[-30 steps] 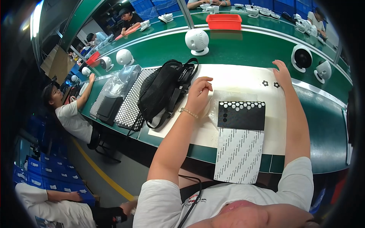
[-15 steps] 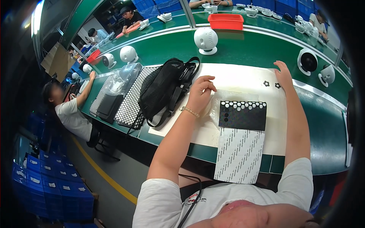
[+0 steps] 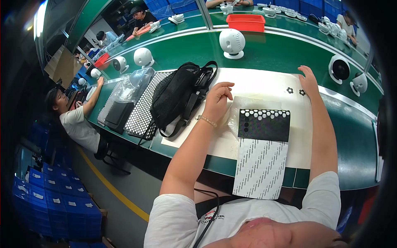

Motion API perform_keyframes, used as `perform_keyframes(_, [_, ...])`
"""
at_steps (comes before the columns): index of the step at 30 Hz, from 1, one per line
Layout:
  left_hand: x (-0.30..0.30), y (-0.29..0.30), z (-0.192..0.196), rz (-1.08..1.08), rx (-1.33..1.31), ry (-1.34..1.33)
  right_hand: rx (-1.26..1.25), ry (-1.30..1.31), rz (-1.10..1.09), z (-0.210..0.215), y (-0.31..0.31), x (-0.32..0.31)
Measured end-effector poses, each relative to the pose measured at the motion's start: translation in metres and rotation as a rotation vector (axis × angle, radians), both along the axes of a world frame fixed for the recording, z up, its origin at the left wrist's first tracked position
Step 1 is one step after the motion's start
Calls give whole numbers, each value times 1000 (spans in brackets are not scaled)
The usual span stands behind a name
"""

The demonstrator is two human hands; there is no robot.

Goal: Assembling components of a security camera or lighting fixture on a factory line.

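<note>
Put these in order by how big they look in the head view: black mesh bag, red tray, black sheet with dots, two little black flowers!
Largest to smallest:
1. Black mesh bag
2. Black sheet with dots
3. Red tray, but it's farther away
4. Two little black flowers, which look alike in size

Factory assy line, w/ workers (image 3: 80,126) along green belt (image 3: 285,50) carrying white units (image 3: 232,41).

Surrounding items observed.
Red tray (image 3: 245,23) stands behind a white round-headed device (image 3: 232,41); blue crates (image 3: 62,200), left of yellow floor line (image 3: 111,190).
</note>
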State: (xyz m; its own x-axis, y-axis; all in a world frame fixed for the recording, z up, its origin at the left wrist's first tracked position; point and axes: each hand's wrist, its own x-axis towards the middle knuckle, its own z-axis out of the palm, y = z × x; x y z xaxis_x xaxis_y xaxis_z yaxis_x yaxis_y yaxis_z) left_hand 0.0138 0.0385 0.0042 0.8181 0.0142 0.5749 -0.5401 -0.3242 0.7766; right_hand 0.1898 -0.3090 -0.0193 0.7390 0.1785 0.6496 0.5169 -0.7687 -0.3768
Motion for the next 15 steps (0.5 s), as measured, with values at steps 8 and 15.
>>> perform_keyframes(8, [-2,-1,2,-37,26,60,13,16,-4,0,-1,-1])
perform_keyframes(15, [0,-1,1,-18,11,50,21,13,5,0,0,1])
